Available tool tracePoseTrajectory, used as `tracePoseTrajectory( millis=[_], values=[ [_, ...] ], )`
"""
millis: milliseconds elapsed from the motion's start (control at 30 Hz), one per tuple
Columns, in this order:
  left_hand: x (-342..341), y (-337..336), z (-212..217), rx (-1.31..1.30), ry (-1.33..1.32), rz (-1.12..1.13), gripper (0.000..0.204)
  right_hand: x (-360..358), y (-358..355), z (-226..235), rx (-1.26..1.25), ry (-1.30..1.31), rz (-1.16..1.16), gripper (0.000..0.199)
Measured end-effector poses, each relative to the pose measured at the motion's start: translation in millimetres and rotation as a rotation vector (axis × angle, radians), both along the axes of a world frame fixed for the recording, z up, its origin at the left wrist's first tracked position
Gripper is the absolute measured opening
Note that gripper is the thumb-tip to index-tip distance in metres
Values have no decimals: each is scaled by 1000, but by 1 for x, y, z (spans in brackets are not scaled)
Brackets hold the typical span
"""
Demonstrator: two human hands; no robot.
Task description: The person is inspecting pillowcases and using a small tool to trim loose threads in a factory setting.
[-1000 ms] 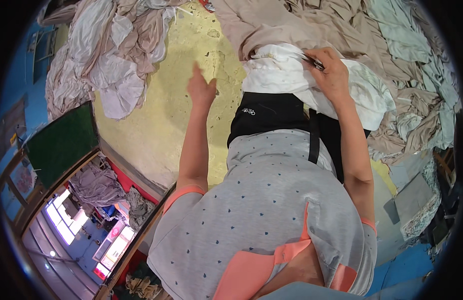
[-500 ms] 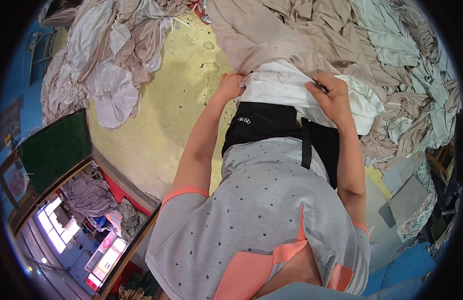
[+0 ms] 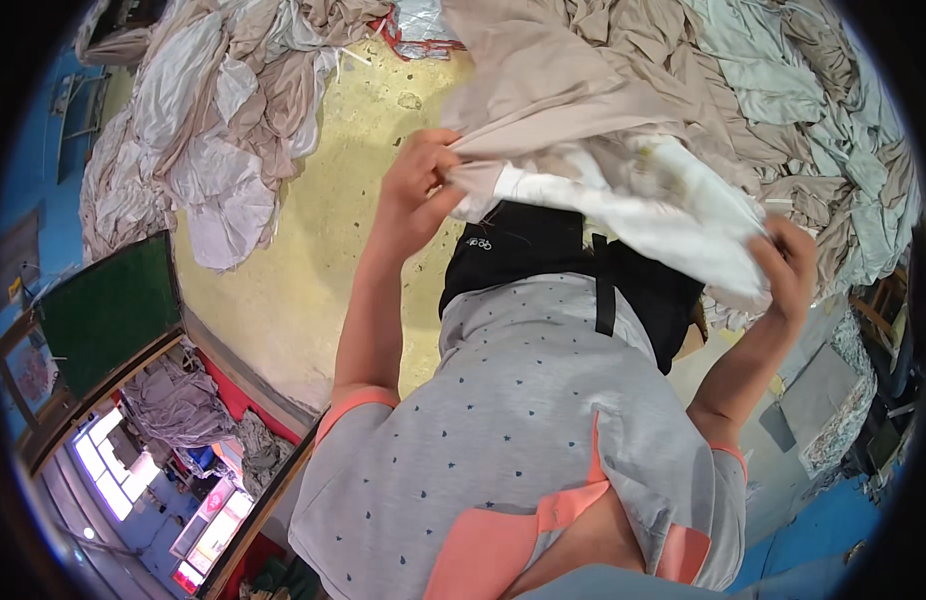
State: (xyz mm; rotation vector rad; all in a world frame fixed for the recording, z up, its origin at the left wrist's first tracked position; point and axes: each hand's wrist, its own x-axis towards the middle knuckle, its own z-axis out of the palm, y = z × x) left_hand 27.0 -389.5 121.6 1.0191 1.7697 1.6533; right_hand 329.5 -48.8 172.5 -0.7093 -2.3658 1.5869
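A length of beige cloth (image 3: 568,110) with a white edge (image 3: 633,212) stretches across my lap, lifted above my black trousers (image 3: 518,240). My left hand (image 3: 421,180) is closed on its left end, fingers bunching the beige part. At the right end, my right hand (image 3: 788,262) grips the white part, slightly blurred by motion. Between the two hands the white edge sags, and brownish marks show on its inner folds. The far side of the cloth runs into a large beige heap, so where it ends is hidden.
A pile of beige and white cloth (image 3: 218,130) lies at the far left, pale green cloth (image 3: 773,80) at the far right. Yellowish worn floor (image 3: 313,250) shows between. A dark green board (image 3: 108,305) stands left; flat grey sheets (image 3: 818,400) lie at the right.
My hands have moved apart, the left up and leftward, the right to the right and down. The white edge has lifted off my lap and is pulled wider between them.
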Motion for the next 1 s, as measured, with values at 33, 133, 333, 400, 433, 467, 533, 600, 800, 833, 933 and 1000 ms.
tracePoseTrajectory(
  millis=[33,133,333,400,433,467,533,600,800,833,933,1000],
  values=[
    [-3,8,-15,-132,-126,1,19,-4,2,-9,131,-309,-68,22],
    [-8,19,-51,-240,-290,16,29,-29,-21,-51,269,-207,-204,21],
    [0,25,-60,-168,-344,89,53,-114,-48,-79,113,99,32,27],
    [0,25,-59,-190,-325,80,58,-153,-58,-92,80,151,113,31],
    [0,24,-61,-206,-278,121,56,-168,-64,-101,104,224,144,33],
    [2,22,-64,-202,-224,154,55,-182,-68,-110,90,152,135,33],
    [4,16,-71,-188,-218,190,55,-200,-76,-127,65,75,113,33],
    [4,12,-76,-148,-198,215,54,-205,-76,-138,114,168,79,29],
    [-2,-2,-63,-343,90,272,41,-203,-65,-146,274,12,97,23],
    [-6,-5,-58,-403,195,241,38,-204,-65,-145,269,-17,98,23],
    [-14,-10,-53,-445,369,157,30,-206,-68,-140,147,25,62,23],
    [-14,-10,-56,-428,437,104,24,-209,-74,-136,183,86,73,23]
  ],
)
